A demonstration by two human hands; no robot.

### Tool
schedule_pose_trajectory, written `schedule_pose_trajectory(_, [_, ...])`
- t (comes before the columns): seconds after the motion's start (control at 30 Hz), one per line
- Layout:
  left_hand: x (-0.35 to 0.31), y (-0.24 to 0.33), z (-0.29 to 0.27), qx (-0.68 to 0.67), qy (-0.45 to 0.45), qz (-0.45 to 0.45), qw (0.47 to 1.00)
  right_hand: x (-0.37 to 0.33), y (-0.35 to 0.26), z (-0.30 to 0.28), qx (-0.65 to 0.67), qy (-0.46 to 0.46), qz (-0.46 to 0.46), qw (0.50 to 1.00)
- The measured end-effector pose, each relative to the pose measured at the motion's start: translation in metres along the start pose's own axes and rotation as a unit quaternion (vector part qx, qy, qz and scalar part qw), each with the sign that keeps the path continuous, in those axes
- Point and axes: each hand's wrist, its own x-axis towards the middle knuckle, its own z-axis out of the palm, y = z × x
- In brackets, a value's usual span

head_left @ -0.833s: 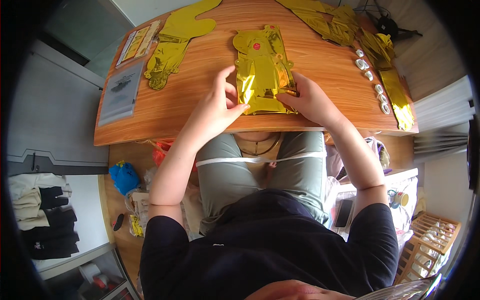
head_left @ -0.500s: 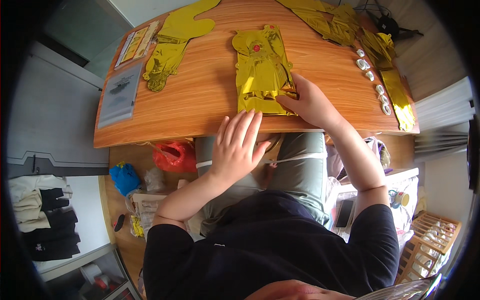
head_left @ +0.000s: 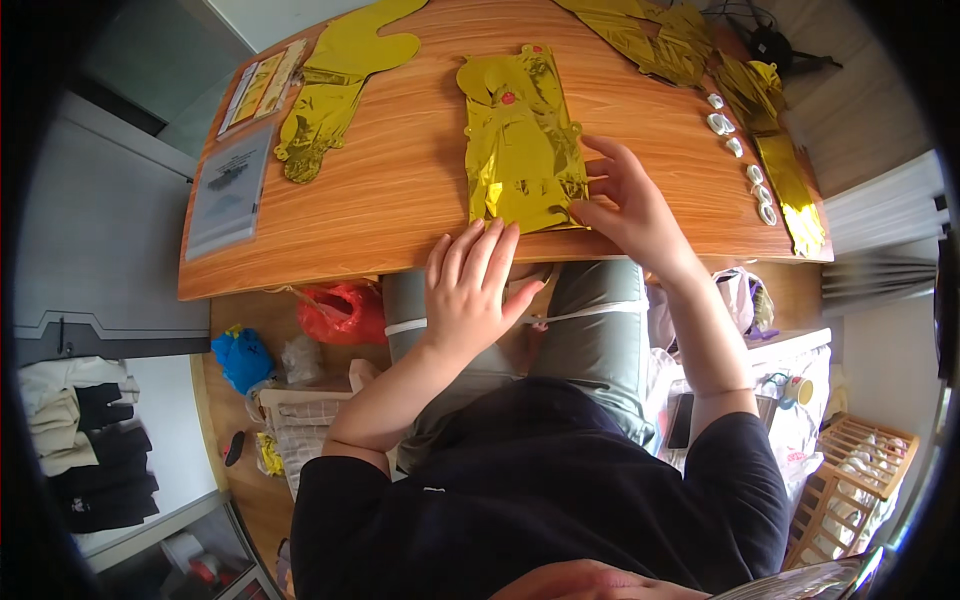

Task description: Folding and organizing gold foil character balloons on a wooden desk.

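A flat gold foil balloon [head_left: 520, 150], folded into a long rectangle with a small red spot near its far end, lies at the middle of the table. My left hand [head_left: 472, 290] is open, its fingertips resting on the balloon's near left edge and the tabletop. At the near right corner, my right hand [head_left: 632, 208] has its fingers apart; the thumb meets the foil's edge while the other fingers stand off it. A second gold foil balloon [head_left: 325, 100] lies flat to the left. More gold foil pieces [head_left: 655, 45] spread over the far right.
Several small white ribbon coils [head_left: 755, 175] line the right side, beside a gold foil strip [head_left: 790, 190]. A clear-sleeved sheet [head_left: 230, 190] and printed cards [head_left: 262, 88] lie at the left edge. The wooden table's [head_left: 400, 240] front edge runs just before my lap.
My right hand has loosened from the foil and its fingers have spread. The balloon's near end looks flatter. My left hand has stayed nearly in place.
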Motion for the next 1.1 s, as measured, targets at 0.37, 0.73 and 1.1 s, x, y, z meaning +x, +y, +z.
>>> schedule_pose_trajectory(0.37, [0.003, 0.004, 0.014, 0.043, 0.033, 0.003, 0.999, -0.025, -0.010, 0.015, -0.158, 0.115, -0.101, 0.975])
schedule_pose_trajectory(0.73, [0.005, 0.002, 0.005, 0.038, 0.030, 0.007, 0.999, -0.053, -0.002, 0.002, -0.380, 0.050, -0.245, 0.890])
schedule_pose_trajectory(1.1, [0.006, -0.046, -0.014, -0.170, 0.088, 0.132, 0.972, -0.064, 0.016, -0.013, -0.433, 0.042, -0.390, 0.812])
